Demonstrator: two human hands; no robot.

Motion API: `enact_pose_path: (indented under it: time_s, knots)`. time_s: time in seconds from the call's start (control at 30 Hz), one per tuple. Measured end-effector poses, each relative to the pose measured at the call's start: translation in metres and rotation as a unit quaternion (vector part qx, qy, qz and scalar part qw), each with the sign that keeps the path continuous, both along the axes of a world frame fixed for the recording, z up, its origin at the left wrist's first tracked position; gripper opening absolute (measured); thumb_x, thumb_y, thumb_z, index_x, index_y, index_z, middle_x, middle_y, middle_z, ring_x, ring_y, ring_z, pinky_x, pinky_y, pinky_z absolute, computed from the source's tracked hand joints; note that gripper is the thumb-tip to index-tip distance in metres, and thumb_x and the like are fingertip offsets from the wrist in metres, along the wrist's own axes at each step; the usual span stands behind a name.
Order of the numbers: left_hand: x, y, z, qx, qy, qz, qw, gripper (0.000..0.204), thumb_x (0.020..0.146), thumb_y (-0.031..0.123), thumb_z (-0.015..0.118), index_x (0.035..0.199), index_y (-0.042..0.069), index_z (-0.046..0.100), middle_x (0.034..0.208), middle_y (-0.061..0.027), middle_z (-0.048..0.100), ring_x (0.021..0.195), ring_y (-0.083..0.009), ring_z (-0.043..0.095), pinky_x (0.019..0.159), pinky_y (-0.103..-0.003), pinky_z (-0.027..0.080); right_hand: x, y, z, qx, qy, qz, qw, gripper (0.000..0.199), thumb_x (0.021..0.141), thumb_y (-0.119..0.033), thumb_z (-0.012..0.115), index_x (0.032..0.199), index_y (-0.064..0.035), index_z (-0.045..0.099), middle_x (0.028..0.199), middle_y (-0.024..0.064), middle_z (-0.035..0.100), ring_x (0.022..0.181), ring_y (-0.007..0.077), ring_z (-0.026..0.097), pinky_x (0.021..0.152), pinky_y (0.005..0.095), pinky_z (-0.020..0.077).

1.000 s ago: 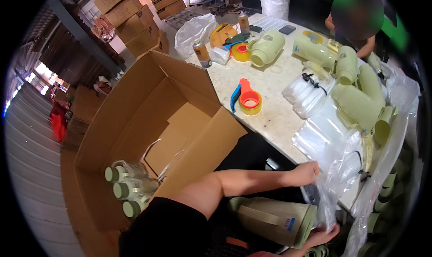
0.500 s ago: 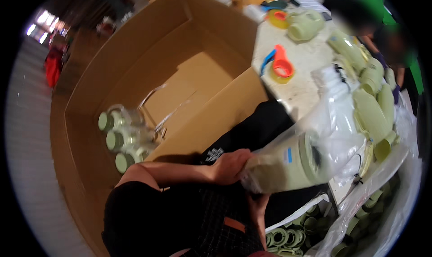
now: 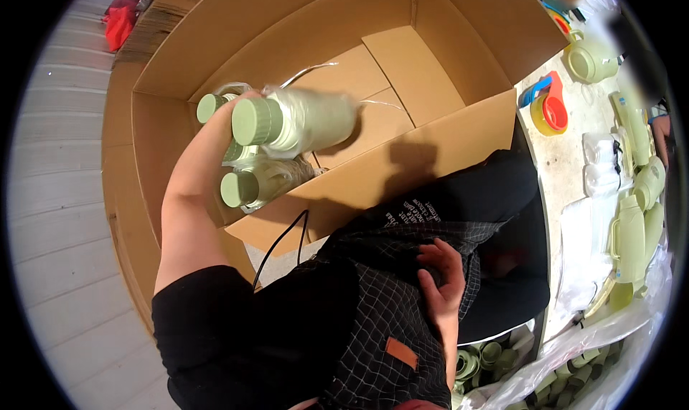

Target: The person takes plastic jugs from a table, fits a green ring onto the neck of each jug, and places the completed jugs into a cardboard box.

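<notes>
My left hand [image 3: 249, 96] reaches into the large cardboard box [image 3: 445, 130], closed on a pale green thermos jug [image 3: 316, 123] wrapped in a clear plastic bag. The jug lies tilted on its side above the others, its ribbed cap toward my arm; it hides most of my fingers. Below and beside it are other bagged jugs, one capped jug [image 3: 247, 187] nearest me and another [image 3: 212, 107] behind my wrist. My right hand [image 3: 443, 273] hovers over my checked apron [image 3: 387, 302], empty, fingers loosely bent and thumb apart.
Right of the box, a white worktable [image 3: 535, 133] bears a red and yellow tape dispenser [image 3: 551, 114], folded plastic bags [image 3: 585, 230] and green jug bodies [image 3: 630, 238]. Green parts [image 3: 488, 356] fill a lined container at lower right. Another person's arm [image 3: 660, 133] shows at the far right.
The bagged jug has gone from in front of me at the table side into the box, carried by my left hand. My right hand has let go of it. The view has turned left.
</notes>
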State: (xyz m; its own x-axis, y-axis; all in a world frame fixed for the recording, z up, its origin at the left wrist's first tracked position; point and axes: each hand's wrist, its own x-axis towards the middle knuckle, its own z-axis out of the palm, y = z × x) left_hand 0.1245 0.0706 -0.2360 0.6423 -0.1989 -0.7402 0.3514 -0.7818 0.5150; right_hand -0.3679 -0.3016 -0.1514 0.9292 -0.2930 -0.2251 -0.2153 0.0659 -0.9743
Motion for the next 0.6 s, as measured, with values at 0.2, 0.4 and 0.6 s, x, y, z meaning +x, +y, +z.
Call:
enact_pose_path:
  time_s: [0.2,0.4,0.6]
  knots:
    - [0.018,-0.008,-0.136,0.224,-0.154,-0.647,0.713,0.039,0.091,0.037,0.052,0.109,0.009,0.072,0.118,-0.0208,0.067,0.108,-0.0364,0.064,0.093,-0.048,0.049,-0.051,-0.017,-0.013,-0.004,0.068,-0.156,0.985,0.047,0.087,0.005,0.063,0.133,-0.0015,0.054,0.114,0.0065,0.068,0.099,0.0131,0.061,0.094,0.0292,0.0476]
    - [0.006,0.092,-0.174,0.224,-0.175,-0.685,0.671,0.04,0.098,0.036,0.044,0.12,0.011,0.065,0.122,-0.0197,0.066,0.102,-0.0391,0.066,0.084,-0.05,0.052,-0.088,-0.182,-0.012,-0.125,-0.02,-0.493,0.861,0.041,0.09,-0.005,0.067,0.127,-0.0029,0.051,0.11,0.0044,0.059,0.091,0.0118,0.057,0.082,0.0281,0.0502]
    - [-0.062,-0.139,0.03,0.448,-0.271,-0.399,0.753,0.059,0.089,0.029,0.069,0.139,0.003,0.051,0.143,-0.0226,0.05,0.129,-0.0397,0.05,0.109,-0.046,0.041,-0.199,-0.325,-0.008,-0.317,-0.02,-0.795,0.517,0.057,0.082,-0.015,0.08,0.124,0.0039,0.047,0.112,0.0114,0.053,0.095,0.0187,0.055,0.088,0.0323,0.048]
